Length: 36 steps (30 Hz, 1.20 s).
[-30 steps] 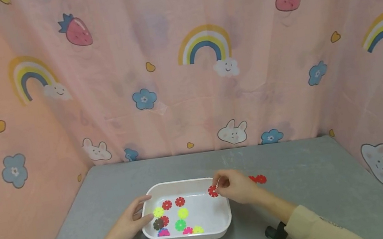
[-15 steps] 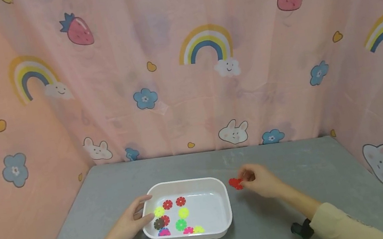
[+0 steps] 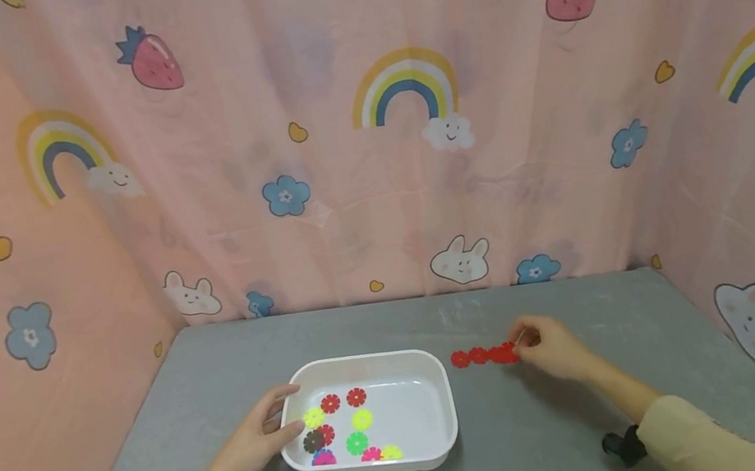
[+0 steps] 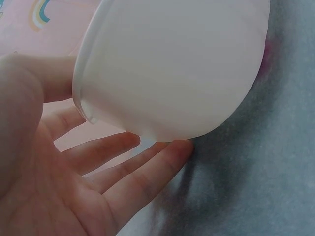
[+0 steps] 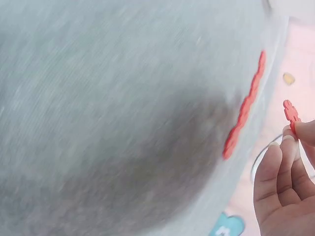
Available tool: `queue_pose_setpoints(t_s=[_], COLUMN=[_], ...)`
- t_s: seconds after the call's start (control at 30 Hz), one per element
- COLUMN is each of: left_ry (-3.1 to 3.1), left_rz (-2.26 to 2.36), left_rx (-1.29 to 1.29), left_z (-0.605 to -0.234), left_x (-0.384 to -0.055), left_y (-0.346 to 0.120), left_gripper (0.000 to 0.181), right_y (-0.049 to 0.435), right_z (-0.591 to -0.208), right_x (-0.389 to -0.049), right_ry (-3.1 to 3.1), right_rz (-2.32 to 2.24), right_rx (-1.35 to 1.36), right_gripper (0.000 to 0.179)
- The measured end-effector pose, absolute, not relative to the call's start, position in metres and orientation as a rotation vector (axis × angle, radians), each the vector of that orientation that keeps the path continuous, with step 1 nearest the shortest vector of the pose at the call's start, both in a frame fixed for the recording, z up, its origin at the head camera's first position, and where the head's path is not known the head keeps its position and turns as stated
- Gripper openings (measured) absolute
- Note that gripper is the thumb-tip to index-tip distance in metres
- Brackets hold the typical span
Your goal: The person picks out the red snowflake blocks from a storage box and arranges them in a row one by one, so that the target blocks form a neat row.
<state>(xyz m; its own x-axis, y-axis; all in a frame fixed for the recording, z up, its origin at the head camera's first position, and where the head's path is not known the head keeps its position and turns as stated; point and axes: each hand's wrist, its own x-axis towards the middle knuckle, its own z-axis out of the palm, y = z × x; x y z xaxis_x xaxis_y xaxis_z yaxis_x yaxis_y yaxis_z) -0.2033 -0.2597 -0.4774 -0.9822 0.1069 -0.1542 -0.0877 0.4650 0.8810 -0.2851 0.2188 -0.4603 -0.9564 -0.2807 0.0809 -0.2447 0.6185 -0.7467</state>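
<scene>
**Right hand (image 3: 550, 348) pinches a red disk (image 5: 291, 113) near a row of red disks (image 3: 477, 355)**

The fingertips and thumb of the right hand close on the edge of the red disk. The right wrist view shows it raised off the grey table (image 3: 529, 427), apart from the row of red disks, which lies flat on the cloth in an almost straight line. In the head view that row begins just beside the right end of a white tub (image 3: 423, 463) and runs rightward to the pinching fingers, where the held disk overlaps its end. Whether a second piece is in the pinch cannot be told.

The left hand (image 3: 254, 439) is at the tub's left end, its fingers spread and nearly straight, touching the rim and the outer wall.

Inside the tub, mostly toward its left side, are more disks. Two red ones (image 3: 355, 397) lie at the back. A yellow disk (image 3: 314, 418) sits near the left thumb, with a brown disk (image 3: 313, 441) touching another red one in front of it. A second yellow piece and a green disk (image 3: 356, 443) lie near the middle; pink disks (image 3: 323, 459) and a third yellow are at the front wall, partly hidden.

A pink printed curtain (image 3: 217, 129) hangs behind the table.
</scene>
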Motion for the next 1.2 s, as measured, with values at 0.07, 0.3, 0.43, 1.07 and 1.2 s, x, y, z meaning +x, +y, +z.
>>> queue_pose_setpoints(t_s=[0.07,0.3,0.43,1.07,1.2], left_ry=[2.528,2.536,2.542,2.547,2.540], left_rz=[1.530,1.512,1.501,1.496,1.513], left_rx=[0.016,0.006,0.007,0.021,0.015], left_z=[-0.477,-0.477,-0.477,-0.479,-0.479], left_x=[-0.204,-0.203,-0.204,-0.204,-0.205], left_y=[-0.260,-0.260,-0.260,-0.260,-0.260], left_gripper=[0.059,0.060,0.060,0.058,0.059], right_y=[0.225,0.244,0.251,0.258,0.259], right_z=[-0.463,-0.470,-0.473,-0.489,-0.493], right_x=[-0.286,-0.292,-0.296,-0.305,-0.308], right_ry=[2.789,2.783,2.789,2.838,2.850], right_rz=[-1.271,-1.268,-1.240,-1.132,-1.126], right_rx=[-0.423,-0.336,-0.279,-0.129,-0.106], right_gripper=[0.012,0.016,0.016,0.016,0.015])
